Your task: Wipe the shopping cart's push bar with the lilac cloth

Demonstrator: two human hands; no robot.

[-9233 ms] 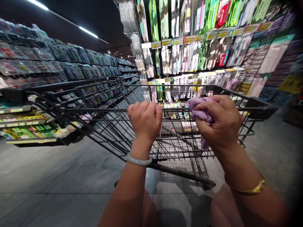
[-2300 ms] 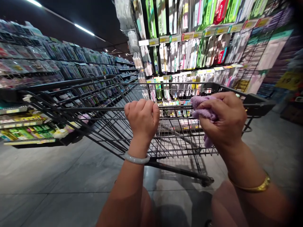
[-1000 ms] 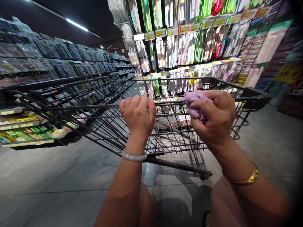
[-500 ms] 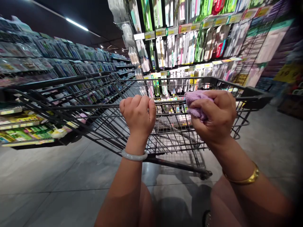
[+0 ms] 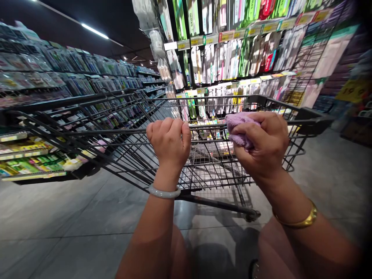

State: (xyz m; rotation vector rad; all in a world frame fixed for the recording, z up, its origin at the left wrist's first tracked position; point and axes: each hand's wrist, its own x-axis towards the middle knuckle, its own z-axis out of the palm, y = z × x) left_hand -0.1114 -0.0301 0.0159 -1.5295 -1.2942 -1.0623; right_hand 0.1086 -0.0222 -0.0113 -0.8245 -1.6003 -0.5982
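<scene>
Purple cloth (image 5: 242,129) sits slightly farther left in frame than earlier, left hand (image 5: 170,145) fingers clamped on cart rail (image 5: 207,126), right hand (image 5: 266,143) fingers gripping cloth, progress along rail unclear.

Left hand (image 5: 169,140): closed in a fist, knuckles up, wrist upright. Right hand (image 5: 263,141): fingers curled, knuckles outward, wrist angled inward. Forearms, two: bare, rising from below, apart. Knees, two: bare, partly visible beneath.

The grey floor (image 5: 87,217) bears the black cart (image 5: 215,203); the left shelf (image 5: 37,175) holds green and yellow packets (image 5: 31,163).
</scene>
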